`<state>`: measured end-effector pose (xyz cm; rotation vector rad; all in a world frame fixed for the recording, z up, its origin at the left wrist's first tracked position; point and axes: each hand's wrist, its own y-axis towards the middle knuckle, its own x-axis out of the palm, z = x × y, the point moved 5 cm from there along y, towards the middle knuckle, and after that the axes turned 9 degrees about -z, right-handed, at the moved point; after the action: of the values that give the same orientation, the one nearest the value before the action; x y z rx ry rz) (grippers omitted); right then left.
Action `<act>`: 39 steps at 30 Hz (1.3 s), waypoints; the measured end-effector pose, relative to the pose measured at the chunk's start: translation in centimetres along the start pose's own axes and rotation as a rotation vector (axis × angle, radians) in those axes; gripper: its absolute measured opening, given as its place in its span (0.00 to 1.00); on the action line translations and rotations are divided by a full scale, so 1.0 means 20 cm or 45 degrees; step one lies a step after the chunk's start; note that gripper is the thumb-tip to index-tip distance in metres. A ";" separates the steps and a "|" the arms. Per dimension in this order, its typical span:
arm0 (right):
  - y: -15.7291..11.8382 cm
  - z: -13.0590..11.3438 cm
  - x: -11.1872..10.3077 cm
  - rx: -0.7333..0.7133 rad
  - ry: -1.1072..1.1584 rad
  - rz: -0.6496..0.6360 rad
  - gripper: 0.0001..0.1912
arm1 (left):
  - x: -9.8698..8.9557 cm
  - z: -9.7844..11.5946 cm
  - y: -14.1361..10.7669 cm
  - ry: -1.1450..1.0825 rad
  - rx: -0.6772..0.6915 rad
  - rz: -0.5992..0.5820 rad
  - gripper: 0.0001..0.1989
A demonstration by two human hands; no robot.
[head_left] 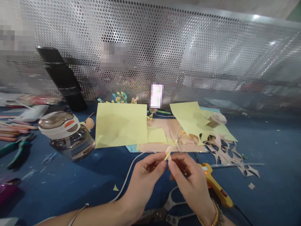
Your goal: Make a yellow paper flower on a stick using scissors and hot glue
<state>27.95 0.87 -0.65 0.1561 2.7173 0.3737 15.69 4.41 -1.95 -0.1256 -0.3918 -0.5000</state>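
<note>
Fingers: left hand [145, 174] | right hand [191, 177] | both pinched closed on yellow strip [167, 156] | long axis slants up-right

Left hand [142, 180] beside right hand [191, 180], fingers [154, 157] in pinches

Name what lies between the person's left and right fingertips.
In the head view, a small yellow strip and a pale piece lie between the left hand and the right hand, at the fingertips.

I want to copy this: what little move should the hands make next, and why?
Perhaps gently twist the small yellow piece, since the left hand and right hand meet at it, thumbs close on either side.
</note>
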 end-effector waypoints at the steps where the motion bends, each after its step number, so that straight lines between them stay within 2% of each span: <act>1: 0.00 0.00 0.00 0.002 -0.002 0.000 0.04 | 0.00 0.00 0.00 0.002 0.001 -0.007 0.07; 39: 0.01 0.02 -0.01 0.031 0.029 0.012 0.05 | 0.01 0.00 0.00 0.055 0.008 -0.007 0.06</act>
<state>28.19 1.08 -0.85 0.1722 2.7449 0.3476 15.83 4.36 -1.99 -0.1073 -0.3513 -0.5059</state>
